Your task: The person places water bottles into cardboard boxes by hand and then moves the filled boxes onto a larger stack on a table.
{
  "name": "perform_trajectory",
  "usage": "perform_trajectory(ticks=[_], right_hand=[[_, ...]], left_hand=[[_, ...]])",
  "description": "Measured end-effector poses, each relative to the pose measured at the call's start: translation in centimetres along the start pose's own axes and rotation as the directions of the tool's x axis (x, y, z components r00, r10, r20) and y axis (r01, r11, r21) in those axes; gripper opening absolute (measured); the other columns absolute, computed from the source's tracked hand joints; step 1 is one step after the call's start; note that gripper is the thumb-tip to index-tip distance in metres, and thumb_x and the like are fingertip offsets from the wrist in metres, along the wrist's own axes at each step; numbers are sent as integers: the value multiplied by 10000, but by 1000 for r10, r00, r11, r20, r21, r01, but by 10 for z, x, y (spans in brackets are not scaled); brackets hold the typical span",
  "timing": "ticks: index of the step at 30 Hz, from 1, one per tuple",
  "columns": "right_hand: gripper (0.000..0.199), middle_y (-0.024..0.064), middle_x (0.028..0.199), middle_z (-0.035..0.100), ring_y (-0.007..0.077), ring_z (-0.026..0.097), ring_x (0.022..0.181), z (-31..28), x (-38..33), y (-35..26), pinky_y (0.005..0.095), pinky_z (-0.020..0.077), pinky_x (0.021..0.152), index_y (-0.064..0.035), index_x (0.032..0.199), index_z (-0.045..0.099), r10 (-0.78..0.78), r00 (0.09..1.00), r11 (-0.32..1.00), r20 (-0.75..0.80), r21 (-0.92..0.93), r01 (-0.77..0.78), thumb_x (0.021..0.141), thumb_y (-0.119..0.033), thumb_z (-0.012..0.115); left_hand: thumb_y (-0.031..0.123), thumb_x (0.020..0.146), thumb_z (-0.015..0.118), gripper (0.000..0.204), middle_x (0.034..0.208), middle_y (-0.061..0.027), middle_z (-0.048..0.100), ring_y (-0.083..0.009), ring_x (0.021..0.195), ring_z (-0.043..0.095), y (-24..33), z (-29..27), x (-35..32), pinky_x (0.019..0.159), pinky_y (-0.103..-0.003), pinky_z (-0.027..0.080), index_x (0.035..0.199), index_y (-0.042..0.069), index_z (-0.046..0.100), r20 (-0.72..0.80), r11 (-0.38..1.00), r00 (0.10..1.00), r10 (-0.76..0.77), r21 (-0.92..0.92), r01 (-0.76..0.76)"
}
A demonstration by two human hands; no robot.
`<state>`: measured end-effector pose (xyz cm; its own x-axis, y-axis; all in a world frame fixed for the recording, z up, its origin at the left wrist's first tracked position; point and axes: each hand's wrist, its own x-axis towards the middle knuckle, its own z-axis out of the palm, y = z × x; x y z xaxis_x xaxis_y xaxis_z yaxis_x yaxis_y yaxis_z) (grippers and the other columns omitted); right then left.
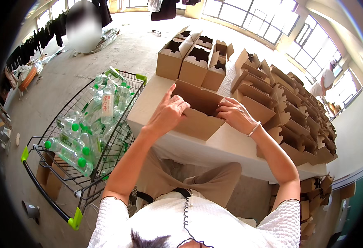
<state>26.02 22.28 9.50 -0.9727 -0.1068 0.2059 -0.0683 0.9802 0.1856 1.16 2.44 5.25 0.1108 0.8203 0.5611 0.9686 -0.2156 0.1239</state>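
An open-topped brown cardboard box (198,124) stands in front of me near the edge of the white-covered table (177,144). At its left edge my left hand (168,110) is closed on the cardboard, index finger raised along the side. My right hand (235,115), with a pale band on its wrist, grips the box's right edge; its fingertips are partly hidden behind the wall. The part of the interior I can see is dark and shows no contents. Just behind it, touching or nearly so, several open cardboard boxes (192,68) stand in rows.
To my left is a black wire shopping cart (125,118) with green corners, heaped with clear green-capped plastic bottles (68,155). Many folded-open cartons (289,107) crowd the table's right side. More cardboard (309,206) lies below at right. Another person (325,80) stands far right.
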Motion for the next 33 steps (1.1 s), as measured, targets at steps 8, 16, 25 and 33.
perform_trajectory(ticks=[8, 16, 25, 33], right_hand=[[282, 32, 1243, 731, 233, 604, 1296, 35, -21, 8, 417, 477, 1142, -116, 1105, 767, 158, 964, 977, -216, 173, -121, 835, -57, 714], [751, 105, 1587, 465, 281, 416, 1491, 97, -30, -49, 400, 382, 1220, -79, 1529, 464, 484, 811, 858, -328, 360, -367, 828, 50, 700], [821, 100, 1668, 347, 277, 281, 1563, 41, -42, -36, 470, 174, 1297, -120, 1569, 417, 360, 931, 885, -49, 333, -325, 809, -100, 730], [433, 65, 1184, 758, 243, 563, 1349, 37, -13, -31, 464, 148, 1285, -130, 1170, 777, 428, 902, 746, 52, 544, -385, 1107, -382, 431]], left_hand=[[80, 781, 804, 209, 863, -66, 678, -256, 923, 681, 6, 15, -10, 1123, -454, 469, 889, 57, 627, -213, 999, 977, -19, -40, 11], [79, 844, 732, 133, 891, -42, 672, -223, 901, 661, 13, 50, -28, 990, -402, 524, 871, 77, 602, -407, 991, 912, 41, 133, 15], [3, 907, 649, 169, 1243, -75, 728, -249, 1204, 671, 16, 65, -49, 1067, -407, 517, 1067, 33, 695, -435, 995, 900, 31, 96, 12], [119, 895, 677, 294, 1385, -162, 657, -302, 1325, 606, 19, 46, -64, 1141, -455, 468, 1164, 2, 665, -314, 998, 947, 63, -3, -67]])
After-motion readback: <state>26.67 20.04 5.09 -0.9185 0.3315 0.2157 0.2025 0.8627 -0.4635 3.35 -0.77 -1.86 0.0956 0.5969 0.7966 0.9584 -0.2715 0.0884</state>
